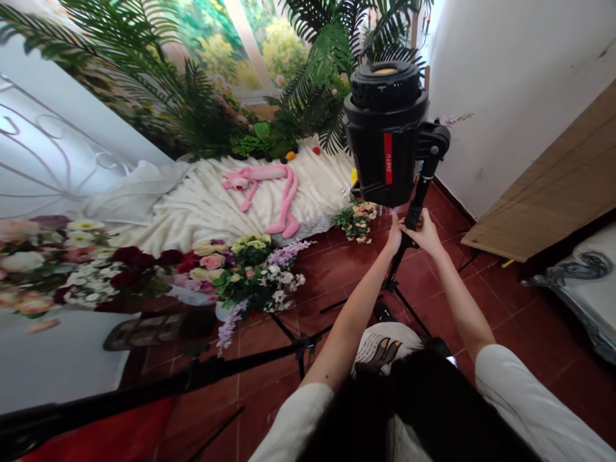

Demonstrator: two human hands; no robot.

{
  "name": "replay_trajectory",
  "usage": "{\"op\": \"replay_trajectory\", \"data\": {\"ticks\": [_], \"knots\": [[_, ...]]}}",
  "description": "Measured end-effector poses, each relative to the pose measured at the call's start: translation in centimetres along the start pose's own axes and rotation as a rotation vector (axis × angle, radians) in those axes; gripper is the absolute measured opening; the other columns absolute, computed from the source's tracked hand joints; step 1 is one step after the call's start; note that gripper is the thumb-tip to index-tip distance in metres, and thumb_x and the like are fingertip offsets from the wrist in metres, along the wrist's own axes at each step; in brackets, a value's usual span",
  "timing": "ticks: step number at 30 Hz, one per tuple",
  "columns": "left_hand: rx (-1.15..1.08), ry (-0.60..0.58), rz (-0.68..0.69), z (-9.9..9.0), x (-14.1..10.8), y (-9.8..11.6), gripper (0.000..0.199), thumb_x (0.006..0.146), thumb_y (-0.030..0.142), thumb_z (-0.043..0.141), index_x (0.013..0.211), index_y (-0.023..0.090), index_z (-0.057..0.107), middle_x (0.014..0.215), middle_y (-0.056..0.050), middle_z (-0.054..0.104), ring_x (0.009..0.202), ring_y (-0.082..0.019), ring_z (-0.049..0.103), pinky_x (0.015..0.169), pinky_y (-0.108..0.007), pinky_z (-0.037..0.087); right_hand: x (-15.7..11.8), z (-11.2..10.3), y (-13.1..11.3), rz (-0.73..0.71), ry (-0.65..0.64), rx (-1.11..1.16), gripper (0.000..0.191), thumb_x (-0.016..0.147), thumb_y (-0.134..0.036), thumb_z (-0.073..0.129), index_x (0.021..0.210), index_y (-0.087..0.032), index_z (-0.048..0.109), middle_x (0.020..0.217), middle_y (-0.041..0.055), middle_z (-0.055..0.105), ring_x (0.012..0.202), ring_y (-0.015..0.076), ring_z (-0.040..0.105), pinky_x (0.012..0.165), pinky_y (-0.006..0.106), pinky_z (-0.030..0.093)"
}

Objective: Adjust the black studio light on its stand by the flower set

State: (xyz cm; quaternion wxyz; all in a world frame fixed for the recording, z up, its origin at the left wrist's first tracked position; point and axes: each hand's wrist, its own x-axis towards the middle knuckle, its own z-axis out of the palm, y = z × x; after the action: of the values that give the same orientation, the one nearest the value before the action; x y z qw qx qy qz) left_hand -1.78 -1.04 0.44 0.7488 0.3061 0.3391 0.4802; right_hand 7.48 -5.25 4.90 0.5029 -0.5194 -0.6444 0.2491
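In front of me stands a black studio light (382,147) with a red label, mounted on top of a black light stand (397,262). Both my hands are at the stand's upper column, just below the light. My left hand (394,236) wraps the column from the left, its thumb pointing up. From the right, my right hand (426,232) closes around the column at a black collar (412,217). Parts of the fingers are hidden behind the column. The stand's legs (409,308) spread on the red tiled floor near my feet.
A pink plush toy (269,173) lies on a white draped cloth (202,199). Artificial flowers (245,273) stand at left. A second black stand (240,360) crosses the lower left. Palm leaves (332,51) rise behind; a brown board (543,173) leans at right beside an ornate silver-framed seat (582,276).
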Motion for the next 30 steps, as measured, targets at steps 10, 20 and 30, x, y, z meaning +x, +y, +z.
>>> {"op": "replay_trajectory", "data": {"ticks": [10, 20, 30], "knots": [[-0.017, -0.094, 0.015, -0.1, -0.2, -0.6, 0.082, 0.082, 0.083, 0.028, 0.084, 0.011, 0.067, 0.052, -0.004, 0.06, 0.046, -0.013, 0.06, 0.046, -0.022, 0.047, -11.6, -1.8, 0.3, -0.166, 0.028, -0.389, 0.025, 0.096, -0.036, 0.051, 0.091, -0.022, 0.071, 0.153, 0.0093, 0.043, 0.142, 0.0287, 0.039, 0.116, 0.055, 0.033], [0.04, -0.083, 0.019, -0.3, -0.1, -0.8, 0.079, 0.086, 0.079, 0.024, 0.084, 0.012, 0.067, 0.051, -0.004, 0.059, 0.045, -0.013, 0.06, 0.045, -0.022, 0.047, -11.1, -1.7, 1.7, -0.031, -0.001, -0.262, 0.038, 0.098, -0.042, 0.045, 0.126, -0.026, 0.065, 0.144, 0.008, 0.054, 0.141, 0.0246, 0.041, 0.118, 0.053, 0.03], [0.156, -0.032, 0.105, 0.0, -0.5, -0.6, 0.075, 0.092, 0.071, 0.018, 0.075, 0.014, 0.064, 0.055, -0.005, 0.062, 0.052, -0.012, 0.062, 0.052, -0.022, 0.049, -9.8, -1.9, -1.3, 0.653, -0.06, 0.914, 0.044, 0.088, -0.056, 0.055, 0.123, -0.031, 0.063, 0.132, 0.0042, 0.065, 0.133, 0.0202, 0.052, 0.114, 0.044, 0.04]]}}
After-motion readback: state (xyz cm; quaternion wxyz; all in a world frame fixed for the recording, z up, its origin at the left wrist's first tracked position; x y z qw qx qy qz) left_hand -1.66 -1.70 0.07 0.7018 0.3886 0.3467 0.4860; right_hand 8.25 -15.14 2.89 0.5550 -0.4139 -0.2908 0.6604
